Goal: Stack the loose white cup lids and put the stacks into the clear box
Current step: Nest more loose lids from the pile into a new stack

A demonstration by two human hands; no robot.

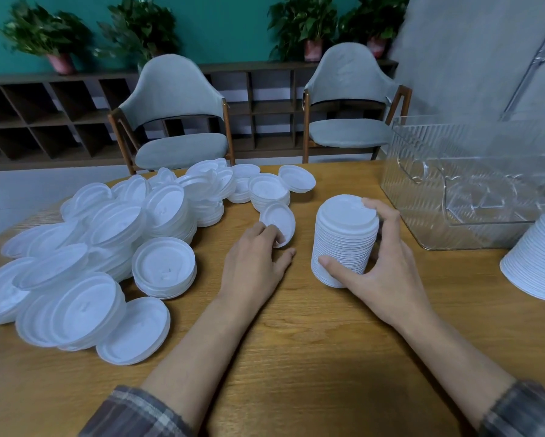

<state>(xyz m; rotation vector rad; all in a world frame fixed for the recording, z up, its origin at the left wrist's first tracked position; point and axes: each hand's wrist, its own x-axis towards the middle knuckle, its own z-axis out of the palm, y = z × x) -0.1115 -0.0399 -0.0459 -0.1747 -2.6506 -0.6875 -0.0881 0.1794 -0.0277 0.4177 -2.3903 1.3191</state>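
plaid sleeves point(132, 414) low; right hand point(387, 263) grips a tall lid stack point(345, 238) at centre, left hand point(258, 257) pinches a single lid point(277, 223). clear box point(422, 171) upper right looks empty, loose pile point(91, 247) at left lies unstacked: mostly undone.

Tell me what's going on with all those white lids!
A person is stacking them. The right hand grips a tall stack standing on the table. The left hand pinches one lid at the edge of the loose pile. A second stack stands at the right, beside the clear box. No lids show in the box yet.
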